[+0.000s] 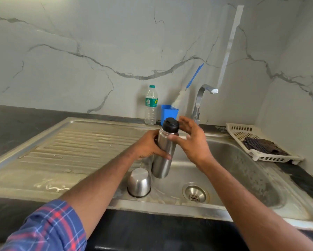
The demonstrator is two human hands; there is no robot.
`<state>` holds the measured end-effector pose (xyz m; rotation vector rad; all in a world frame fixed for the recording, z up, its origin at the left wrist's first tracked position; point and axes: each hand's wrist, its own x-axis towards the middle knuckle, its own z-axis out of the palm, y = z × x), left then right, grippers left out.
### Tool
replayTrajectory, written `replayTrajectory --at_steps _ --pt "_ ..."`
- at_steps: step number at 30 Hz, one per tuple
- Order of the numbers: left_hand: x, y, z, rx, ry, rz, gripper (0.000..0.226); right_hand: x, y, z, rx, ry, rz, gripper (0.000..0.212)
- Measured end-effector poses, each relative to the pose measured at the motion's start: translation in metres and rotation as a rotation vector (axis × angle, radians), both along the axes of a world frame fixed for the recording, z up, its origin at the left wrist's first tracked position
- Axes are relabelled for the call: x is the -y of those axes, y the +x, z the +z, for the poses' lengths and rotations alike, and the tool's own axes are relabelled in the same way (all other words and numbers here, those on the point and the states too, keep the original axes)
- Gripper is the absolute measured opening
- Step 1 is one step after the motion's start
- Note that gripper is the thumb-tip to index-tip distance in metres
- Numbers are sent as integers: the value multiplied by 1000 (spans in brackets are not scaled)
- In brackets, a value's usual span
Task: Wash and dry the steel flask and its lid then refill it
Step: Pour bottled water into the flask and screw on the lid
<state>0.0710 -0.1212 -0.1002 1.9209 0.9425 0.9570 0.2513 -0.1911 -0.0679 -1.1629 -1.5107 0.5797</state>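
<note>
A steel flask point(164, 156) with a black stopper point(170, 125) on its neck is held upright over the sink basin point(242, 171). My left hand point(148, 145) grips its body from the left side. My right hand point(190, 142) is beside the flask's neck with fingers spread, the thumb touching the neck just under the stopper. The flask's steel cup lid point(139, 182) stands upside down in the basin's front left corner.
A tap point(202, 100) rises behind the basin. A plastic water bottle point(150, 105) and a blue holder point(169, 113) with a bottle brush point(184, 91) stand at the wall. A white rack point(257, 142) holding a dark cloth point(262, 144) sits right; the drainboard point(75, 147) lies left.
</note>
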Motion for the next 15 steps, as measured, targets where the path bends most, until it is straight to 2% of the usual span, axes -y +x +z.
replayTrajectory --at_steps 3,5,7,9,11,13,15 --pt "6 -4 0 -21 -11 13 73 24 -3 -13 66 67 -136 48" --pt "8 -8 0 1 -20 29 71 41 -9 -17 181 120 -154 30" --pt "10 -12 1 31 -14 41 71 56 -17 -16 273 167 -146 22" --pt "12 -15 1 59 -6 54 64 66 -25 -10 313 155 -92 20" --pt "14 -16 2 56 4 74 55 73 -35 -9 373 49 52 24" --pt "13 -15 2 48 22 106 50 76 -45 -14 502 -47 163 38" --pt "13 -15 1 36 22 119 56 75 -53 -22 600 -91 228 55"
